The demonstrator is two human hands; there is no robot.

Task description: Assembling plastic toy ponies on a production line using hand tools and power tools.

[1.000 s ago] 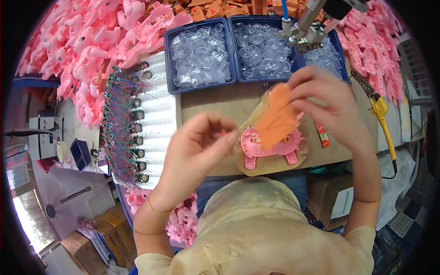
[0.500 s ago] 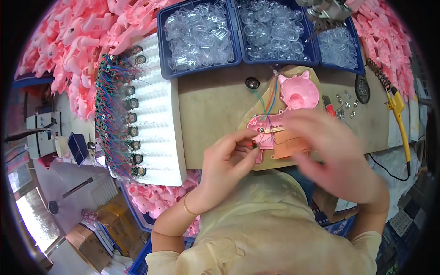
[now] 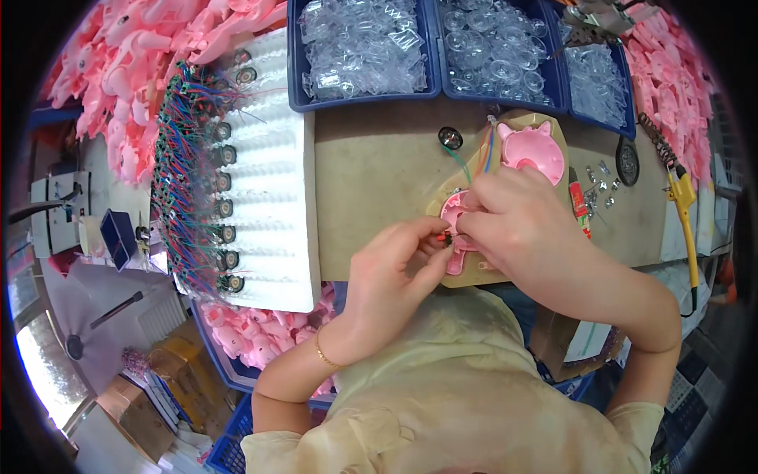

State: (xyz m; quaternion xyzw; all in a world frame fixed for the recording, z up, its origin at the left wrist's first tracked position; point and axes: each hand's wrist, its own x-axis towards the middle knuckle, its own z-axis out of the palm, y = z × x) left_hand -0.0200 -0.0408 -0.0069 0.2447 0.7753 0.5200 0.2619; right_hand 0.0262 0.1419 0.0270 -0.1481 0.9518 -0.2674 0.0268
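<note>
A pink plastic toy shell [image 3: 539,152], with a round cup-like end, lies on a tan board [image 3: 476,276] in front of me. Pinched between the fingertips of my left hand [image 3: 399,257] is a small dark electronic part [image 3: 447,238] with a bit of red, at the shell's lower left edge. My right hand [image 3: 509,217] is over the shell's body, its fingers closed and pointing down beside the left fingertips. What those fingers hold, if anything, is hidden. Thin coloured wires [image 3: 485,150] run from the shell area, and a small round black speaker [image 3: 451,138] lies beyond it.
Blue bins [image 3: 367,101] of clear plastic parts line the back. A white foam tray [image 3: 288,237] with wired speakers stands left. Right of the shell are a red tool [image 3: 579,204], small metal pieces [image 3: 604,186] and a yellow-handled iron [image 3: 684,201]. Pink shells [image 3: 130,67] are piled back left.
My right hand has come down and left onto the shell, its fingers now closed. It covers where the orange piece lay. My left hand keeps its pinch. The whole view has shifted slightly.
</note>
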